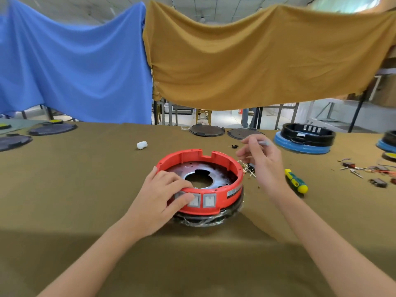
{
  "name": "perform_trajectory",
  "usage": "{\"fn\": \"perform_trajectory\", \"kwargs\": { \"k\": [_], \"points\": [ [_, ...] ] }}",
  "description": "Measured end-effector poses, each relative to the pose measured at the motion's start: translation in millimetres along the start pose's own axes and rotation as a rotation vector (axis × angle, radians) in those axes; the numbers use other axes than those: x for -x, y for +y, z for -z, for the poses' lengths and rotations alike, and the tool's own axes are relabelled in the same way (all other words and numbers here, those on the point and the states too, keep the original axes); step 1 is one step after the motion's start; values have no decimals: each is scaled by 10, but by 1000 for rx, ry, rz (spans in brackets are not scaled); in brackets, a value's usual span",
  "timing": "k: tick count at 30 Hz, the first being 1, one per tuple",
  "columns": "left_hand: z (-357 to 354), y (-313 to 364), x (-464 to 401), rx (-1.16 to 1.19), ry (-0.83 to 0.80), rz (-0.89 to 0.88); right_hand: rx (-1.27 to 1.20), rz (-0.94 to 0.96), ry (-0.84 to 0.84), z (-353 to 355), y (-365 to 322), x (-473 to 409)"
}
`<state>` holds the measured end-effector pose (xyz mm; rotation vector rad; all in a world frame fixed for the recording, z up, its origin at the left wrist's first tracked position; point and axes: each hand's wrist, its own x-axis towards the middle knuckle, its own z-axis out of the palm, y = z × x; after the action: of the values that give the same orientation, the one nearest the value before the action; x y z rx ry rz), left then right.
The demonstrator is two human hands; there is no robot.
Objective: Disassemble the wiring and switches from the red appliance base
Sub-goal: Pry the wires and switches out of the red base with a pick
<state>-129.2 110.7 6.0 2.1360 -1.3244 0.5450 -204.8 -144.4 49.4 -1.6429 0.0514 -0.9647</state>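
Observation:
The red appliance base (225, 157) stands upside down on the olive table cloth, showing a metal plate with a centre hole (200, 179) inside. Grey rocker switches (209, 200) sit in its front wall. My left hand (162, 200) grips the front-left rim, fingers curled inside and thumb pressing on the leftmost switches. My right hand (263, 163) hovers just right of the base and pinches a small grey piece (265, 143) at its fingertips. A bundle of loose wires with a small black part (248, 168) lies beside the base, partly hidden by that hand.
A yellow-green screwdriver (296, 182) lies right of my right wrist. Loose removed parts (364, 171) are scattered at the far right. A black-and-blue base (305, 139), dark round plates (206, 130), a white wad (141, 145) and more plates at the left (52, 128) sit further back.

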Motion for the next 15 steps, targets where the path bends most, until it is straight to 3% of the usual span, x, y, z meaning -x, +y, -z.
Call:
{"fn": "perform_trajectory", "kwargs": {
  "k": [5, 11, 15],
  "points": [
    [-120, 107, -70, -97, 85, 63, 146, 98, -253, -17, -91, 483],
    [-316, 273, -151, -227, 26, 66, 4, 11, -166, -66, -20, 504],
    [-391, 205, -190, -184, 106, 73, -34, 23, -97, -208, 132, 475]
  ]
}}
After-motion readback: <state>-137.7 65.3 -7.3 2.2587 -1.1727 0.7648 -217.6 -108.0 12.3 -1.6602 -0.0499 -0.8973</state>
